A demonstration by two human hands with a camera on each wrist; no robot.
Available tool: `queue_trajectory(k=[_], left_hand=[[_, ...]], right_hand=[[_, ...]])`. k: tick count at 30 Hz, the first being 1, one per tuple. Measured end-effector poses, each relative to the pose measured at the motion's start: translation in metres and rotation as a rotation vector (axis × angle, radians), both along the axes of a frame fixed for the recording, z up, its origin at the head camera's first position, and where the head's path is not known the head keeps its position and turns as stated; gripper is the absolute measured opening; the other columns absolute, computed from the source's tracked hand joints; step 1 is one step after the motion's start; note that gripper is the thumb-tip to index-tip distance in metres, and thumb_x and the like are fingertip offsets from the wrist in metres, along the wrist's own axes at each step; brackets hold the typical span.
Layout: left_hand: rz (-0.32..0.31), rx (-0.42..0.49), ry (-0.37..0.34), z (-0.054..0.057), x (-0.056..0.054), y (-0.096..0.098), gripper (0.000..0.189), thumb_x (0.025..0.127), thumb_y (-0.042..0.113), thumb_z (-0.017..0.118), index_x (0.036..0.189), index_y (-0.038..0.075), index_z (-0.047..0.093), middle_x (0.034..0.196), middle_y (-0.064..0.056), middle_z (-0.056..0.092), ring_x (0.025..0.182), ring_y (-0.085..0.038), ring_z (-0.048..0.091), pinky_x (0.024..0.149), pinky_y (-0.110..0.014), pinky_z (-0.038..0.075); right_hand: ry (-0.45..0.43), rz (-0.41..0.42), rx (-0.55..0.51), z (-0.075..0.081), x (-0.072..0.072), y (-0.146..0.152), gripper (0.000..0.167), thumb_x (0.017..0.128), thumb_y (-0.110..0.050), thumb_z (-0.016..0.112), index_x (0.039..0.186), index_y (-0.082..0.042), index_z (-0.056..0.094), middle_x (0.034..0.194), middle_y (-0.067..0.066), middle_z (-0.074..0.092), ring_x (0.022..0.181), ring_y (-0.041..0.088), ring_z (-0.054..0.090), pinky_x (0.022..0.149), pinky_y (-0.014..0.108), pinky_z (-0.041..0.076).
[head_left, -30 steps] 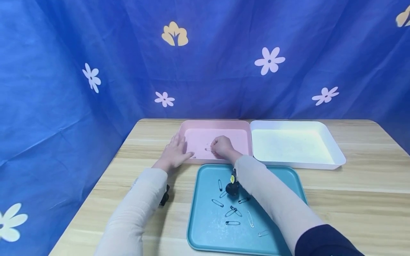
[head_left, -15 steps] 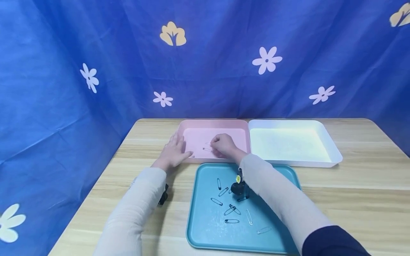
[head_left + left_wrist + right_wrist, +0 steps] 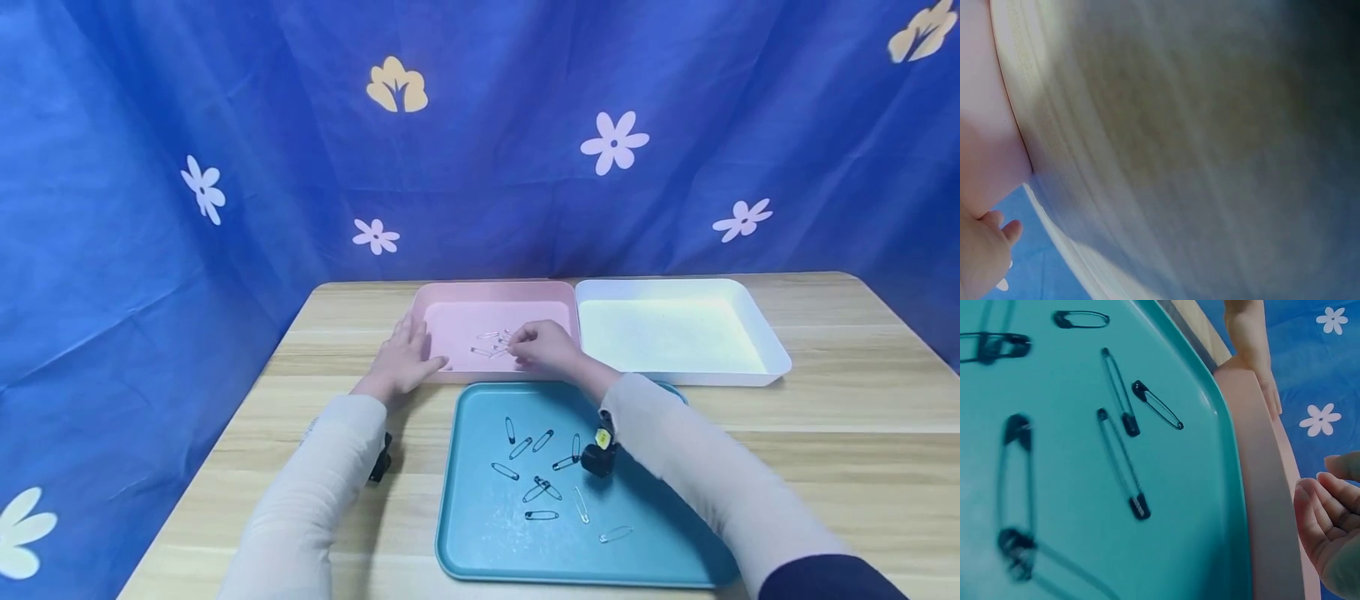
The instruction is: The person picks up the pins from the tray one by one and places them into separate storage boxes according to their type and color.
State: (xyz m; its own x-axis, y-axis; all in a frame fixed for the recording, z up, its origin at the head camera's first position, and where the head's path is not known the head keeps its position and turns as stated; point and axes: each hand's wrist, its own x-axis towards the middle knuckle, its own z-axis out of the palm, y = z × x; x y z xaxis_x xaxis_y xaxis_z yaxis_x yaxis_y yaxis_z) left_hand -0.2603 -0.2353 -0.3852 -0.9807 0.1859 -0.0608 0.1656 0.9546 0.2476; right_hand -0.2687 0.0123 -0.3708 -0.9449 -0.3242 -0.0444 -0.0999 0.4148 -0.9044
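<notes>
My left hand (image 3: 397, 360) lies with its fingers spread at the near left corner of the pink tray (image 3: 480, 292), the thumb along its front rim. Over that tray's right half is my right hand (image 3: 549, 346), fingers loosely curled. In the right wrist view the right hand (image 3: 1335, 519) shows no pin between thumb and fingers. Several silver safety pins (image 3: 481, 351) lie on the pink tray's floor beside the right fingertips. Below the right wrist, a teal tray (image 3: 480, 550) bears scattered safety pins (image 3: 542, 515), most of them black. The left wrist view is mostly blurred tabletop.
A white tray (image 3: 675, 379) adjoins the pink one on its right. All three trays stand on a wooden table (image 3: 840, 467), with a blue flowered cloth (image 3: 495, 167) hanging behind it. Each forearm carries a small black device near the wrist.
My right hand has drawn slightly right, uncovering several silver safety pins in the pink tray and more pins on the teal tray. My left hand keeps its place at the pink tray.
</notes>
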Motion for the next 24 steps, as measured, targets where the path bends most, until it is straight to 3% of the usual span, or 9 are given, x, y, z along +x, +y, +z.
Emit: queue_trajectory(k=[11, 24], left_hand=[[-0.003, -0.014, -0.001, 0.001, 0.000, -0.001, 0.082, 0.082, 0.052, 0.041, 0.136, -0.002, 0.011, 0.140, -0.024, -0.007, 0.127, -0.038, -0.002, 0.100, -0.051, 0.010], [-0.007, -0.028, 0.011, 0.002, 0.001, -0.001, 0.080, 0.083, 0.049, 0.041, 0.136, -0.003, 0.012, 0.139, -0.025, -0.006, 0.126, -0.038, -0.001, 0.098, -0.053, 0.013]], right_hand=[[-0.021, 0.044, 0.013, 0.015, 0.028, 0.032, 0.012, 0.079, -0.012, 0.061, 0.085, -0.003, 0.063, 0.080, 0.005, 0.060, 0.071, 0.016, 0.055, 0.066, 0.027, 0.048], [-0.040, 0.183, -0.034, 0.020, 0.059, 0.070, 0.023, 0.079, -0.011, 0.060, 0.094, 0.007, 0.059, 0.076, 0.013, 0.059, 0.066, 0.017, 0.053, 0.067, 0.032, 0.047]])
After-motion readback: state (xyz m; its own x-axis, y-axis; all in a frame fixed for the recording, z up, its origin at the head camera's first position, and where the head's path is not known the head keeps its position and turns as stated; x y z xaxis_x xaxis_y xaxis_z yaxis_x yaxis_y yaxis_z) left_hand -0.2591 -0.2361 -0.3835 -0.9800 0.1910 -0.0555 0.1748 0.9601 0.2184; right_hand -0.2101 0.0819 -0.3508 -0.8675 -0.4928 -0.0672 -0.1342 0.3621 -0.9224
